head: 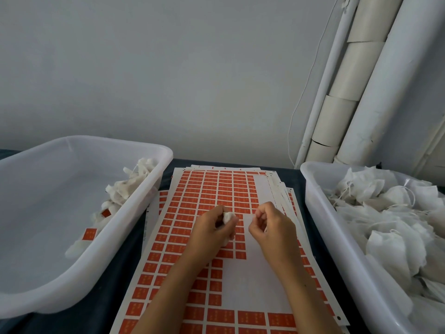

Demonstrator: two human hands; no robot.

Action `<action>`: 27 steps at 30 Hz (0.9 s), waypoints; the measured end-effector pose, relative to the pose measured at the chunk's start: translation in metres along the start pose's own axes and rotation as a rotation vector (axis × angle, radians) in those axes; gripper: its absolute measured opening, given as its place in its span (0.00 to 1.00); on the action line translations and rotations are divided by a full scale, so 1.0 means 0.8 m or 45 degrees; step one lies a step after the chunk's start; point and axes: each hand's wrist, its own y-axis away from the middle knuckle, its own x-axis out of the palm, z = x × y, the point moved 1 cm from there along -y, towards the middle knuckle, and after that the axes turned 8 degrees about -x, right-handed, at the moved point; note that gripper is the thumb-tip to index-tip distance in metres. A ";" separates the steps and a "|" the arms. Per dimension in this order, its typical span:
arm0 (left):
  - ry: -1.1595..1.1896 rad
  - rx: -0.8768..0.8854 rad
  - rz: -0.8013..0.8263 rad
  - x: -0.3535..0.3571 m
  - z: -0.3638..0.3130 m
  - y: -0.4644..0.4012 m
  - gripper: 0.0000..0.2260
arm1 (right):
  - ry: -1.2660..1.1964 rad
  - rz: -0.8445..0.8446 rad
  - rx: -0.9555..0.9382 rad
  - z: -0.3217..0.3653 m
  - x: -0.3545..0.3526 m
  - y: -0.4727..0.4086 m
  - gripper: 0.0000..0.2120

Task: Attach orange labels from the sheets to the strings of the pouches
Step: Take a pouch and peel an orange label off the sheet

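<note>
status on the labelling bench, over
Left hand grips a white pouch over the label sheet. Right hand curled beside it, grip contents unclear. Nothing blocking.

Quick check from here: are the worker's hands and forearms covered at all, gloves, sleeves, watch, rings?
Nothing worn in view. The left hand and right hand are ungloved, with no rings visible, and both forearms are bare to the frame's bottom edge: no sleeves, watch or bands.

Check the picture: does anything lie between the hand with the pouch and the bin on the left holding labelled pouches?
Nothing visible does. The left hand grips a pouch above the label sheet, and the left bin is open-topped beside it.
</note>
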 end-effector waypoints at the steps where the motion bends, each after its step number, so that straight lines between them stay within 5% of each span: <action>1: -0.001 -0.004 0.008 -0.001 0.000 0.000 0.06 | -0.006 -0.034 0.029 -0.002 -0.001 0.000 0.11; 18: 0.024 -0.060 0.074 -0.005 -0.006 -0.002 0.08 | -0.145 -0.256 0.284 -0.013 0.001 -0.003 0.09; 27: 0.218 -0.208 0.070 -0.012 0.010 0.000 0.08 | -0.309 0.310 0.326 -0.020 0.011 -0.002 0.05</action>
